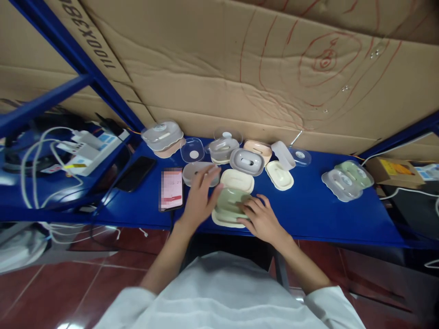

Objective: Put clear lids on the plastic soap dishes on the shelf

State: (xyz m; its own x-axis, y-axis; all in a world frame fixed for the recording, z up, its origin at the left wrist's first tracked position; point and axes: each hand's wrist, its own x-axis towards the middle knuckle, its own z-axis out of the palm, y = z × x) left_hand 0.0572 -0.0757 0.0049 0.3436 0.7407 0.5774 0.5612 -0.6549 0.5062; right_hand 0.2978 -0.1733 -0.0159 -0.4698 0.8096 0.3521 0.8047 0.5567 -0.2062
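A green dish [229, 204] rests on a cream tray [224, 222] near the front edge of the blue table. My right hand [262, 217] is at the dish's right side, its bent fingers on the rim and partly inside. My left hand [200, 197] is raised at the left of the dish, fingers apart and nothing in them, in front of a grey dish [192, 172]. Just behind the green dish lies a cream oval piece [237, 180]. Farther back are a grey soap dish [247, 161] and a cream dish [280, 176].
A lit phone [171, 189] and a dark phone [136, 173] lie at the left, near a power strip [99, 151] with cables. Clear lids [192, 150] and stacked dishes [163, 135] line the back. More boxes [341, 185] sit at the right. Cardboard [212, 68] stands behind.
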